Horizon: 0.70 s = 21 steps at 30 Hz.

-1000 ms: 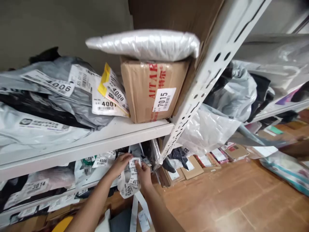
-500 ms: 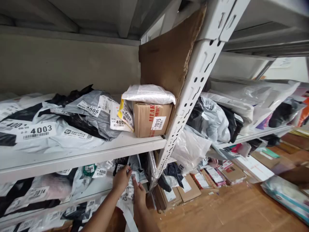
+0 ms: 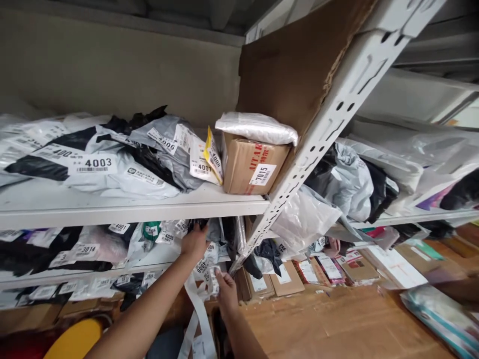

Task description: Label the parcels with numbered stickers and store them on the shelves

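Note:
My left hand point(image 3: 194, 243) reaches onto the lower shelf, at the front of a black plastic parcel point(image 3: 197, 223). Its fingertips are mostly hidden against the dark bag, so their grip does not show. Lower and to the right, my right hand point(image 3: 227, 290) is closed, thumb and fingers pinching a strip of printed number labels point(image 3: 213, 282). White backing tape point(image 3: 198, 319) hangs down in loops below it. Between the hands a grey parcel carries a label ending in 009 point(image 3: 210, 248). Left of my left hand lies a parcel labelled 4006 point(image 3: 167, 236).
The upper shelf point(image 3: 130, 212) holds bagged parcels, including one marked 4003 point(image 3: 98, 163), and a cardboard box marked 7015 point(image 3: 254, 167). A slanting white metal post point(image 3: 318, 144) stands to the right. Beyond it, several boxes point(image 3: 288, 281) line the floor.
My hands have moved apart: the left went up to the black parcel, the right drew down and right with the label strip. The camera view has shifted, with the shelf now higher and the post farther right.

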Each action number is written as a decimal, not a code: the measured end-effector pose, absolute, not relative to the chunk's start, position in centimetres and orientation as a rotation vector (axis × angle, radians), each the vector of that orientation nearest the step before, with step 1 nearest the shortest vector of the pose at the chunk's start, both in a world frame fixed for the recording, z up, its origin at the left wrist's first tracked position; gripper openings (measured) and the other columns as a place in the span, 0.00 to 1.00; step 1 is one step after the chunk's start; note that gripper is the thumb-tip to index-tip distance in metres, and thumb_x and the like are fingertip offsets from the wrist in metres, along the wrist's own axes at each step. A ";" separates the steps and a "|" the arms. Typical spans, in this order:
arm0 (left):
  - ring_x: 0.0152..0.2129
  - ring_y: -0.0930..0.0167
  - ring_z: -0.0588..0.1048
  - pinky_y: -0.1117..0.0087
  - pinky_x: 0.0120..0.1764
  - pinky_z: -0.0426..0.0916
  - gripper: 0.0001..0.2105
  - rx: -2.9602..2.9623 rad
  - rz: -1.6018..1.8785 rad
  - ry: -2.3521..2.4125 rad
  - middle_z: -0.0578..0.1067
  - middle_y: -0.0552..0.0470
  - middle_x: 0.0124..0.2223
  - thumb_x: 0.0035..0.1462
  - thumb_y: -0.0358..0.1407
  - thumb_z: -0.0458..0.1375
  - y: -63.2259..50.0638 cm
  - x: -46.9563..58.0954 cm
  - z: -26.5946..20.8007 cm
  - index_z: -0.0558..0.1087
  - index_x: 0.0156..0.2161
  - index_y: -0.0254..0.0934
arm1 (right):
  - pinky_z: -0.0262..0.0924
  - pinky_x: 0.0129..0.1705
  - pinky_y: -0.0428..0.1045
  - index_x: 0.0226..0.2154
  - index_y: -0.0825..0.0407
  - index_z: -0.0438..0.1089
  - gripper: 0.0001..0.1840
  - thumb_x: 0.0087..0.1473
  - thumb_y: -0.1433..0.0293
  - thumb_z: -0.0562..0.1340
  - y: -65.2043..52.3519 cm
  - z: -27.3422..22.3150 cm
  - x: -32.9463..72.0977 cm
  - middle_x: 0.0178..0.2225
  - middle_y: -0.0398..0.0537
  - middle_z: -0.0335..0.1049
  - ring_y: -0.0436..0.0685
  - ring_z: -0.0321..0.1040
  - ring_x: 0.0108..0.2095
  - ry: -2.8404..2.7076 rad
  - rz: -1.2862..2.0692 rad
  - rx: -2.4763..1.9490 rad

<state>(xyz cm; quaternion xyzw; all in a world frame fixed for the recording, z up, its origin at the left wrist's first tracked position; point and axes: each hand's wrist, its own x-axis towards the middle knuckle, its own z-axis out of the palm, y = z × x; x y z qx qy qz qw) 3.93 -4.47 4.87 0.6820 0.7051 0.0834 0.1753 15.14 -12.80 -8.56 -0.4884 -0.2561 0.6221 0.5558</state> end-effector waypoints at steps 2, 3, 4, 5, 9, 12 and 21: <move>0.44 0.55 0.75 0.57 0.42 0.67 0.19 1.913 0.267 1.984 0.72 0.35 0.51 0.60 0.44 0.50 -3.7 5.3 6.1 0.69 0.51 0.35 | 0.55 0.24 0.47 0.18 0.51 0.62 0.27 0.32 0.47 0.70 -13.0 -6.8 16.8 0.17 0.39 0.63 0.49 0.56 0.19 -0.673 1.470 -1.153; 0.45 0.56 0.74 0.57 0.44 0.67 0.21 1.891 0.273 1.952 0.75 0.36 0.47 0.61 0.48 0.48 -3.0 5.9 6.5 0.71 0.49 0.34 | 0.59 0.28 0.48 0.19 0.51 0.63 0.24 0.35 0.50 0.70 -12.8 -5.8 17.6 0.22 0.42 0.67 0.50 0.61 0.22 -0.776 1.415 -1.156; 0.44 0.58 0.75 0.58 0.44 0.68 0.23 1.857 0.265 1.910 0.77 0.38 0.44 0.60 0.51 0.47 -2.1 6.4 6.7 0.73 0.45 0.33 | 0.61 0.35 0.49 0.19 0.51 0.64 0.22 0.37 0.53 0.70 -12.5 -4.8 18.2 0.29 0.47 0.71 0.53 0.66 0.29 -0.902 1.338 -1.153; 0.42 0.60 0.76 0.58 0.44 0.68 0.24 1.821 0.255 1.864 0.78 0.40 0.42 0.59 0.53 0.48 -1.2 6.8 6.7 0.73 0.43 0.33 | 0.61 0.44 0.51 0.18 0.52 0.65 0.20 0.38 0.56 0.70 -12.0 -4.0 18.7 0.38 0.51 0.72 0.56 0.68 0.39 -1.038 1.252 -1.148; 0.39 0.68 0.76 0.59 0.46 0.70 0.18 1.696 0.278 1.776 0.77 0.47 0.42 0.61 0.47 0.51 1.4 5.8 4.8 0.73 0.42 0.33 | 0.39 0.63 0.56 0.17 0.52 0.68 0.16 0.37 0.60 0.71 -10.0 -2.7 19.4 0.58 0.55 0.59 0.64 0.51 0.61 -1.340 1.071 -1.203; 0.39 0.68 0.75 0.59 0.46 0.70 0.16 1.627 0.330 1.808 0.77 0.48 0.41 0.62 0.45 0.51 1.3 4.0 2.7 0.72 0.42 0.33 | 0.33 0.65 0.57 0.16 0.52 0.68 0.18 0.37 0.57 0.71 -9.4 -3.2 19.7 0.57 0.53 0.61 0.64 0.49 0.61 -1.266 1.018 -1.222; 0.36 0.67 0.74 0.59 0.43 0.70 0.15 1.631 0.561 1.830 0.75 0.49 0.39 0.56 0.38 0.60 -0.4 4.0 1.5 0.69 0.47 0.33 | 0.63 0.38 0.50 0.22 0.51 0.63 0.21 0.41 0.51 0.66 -7.1 -3.4 16.5 0.27 0.47 0.72 0.55 0.68 0.31 -1.084 1.243 -1.090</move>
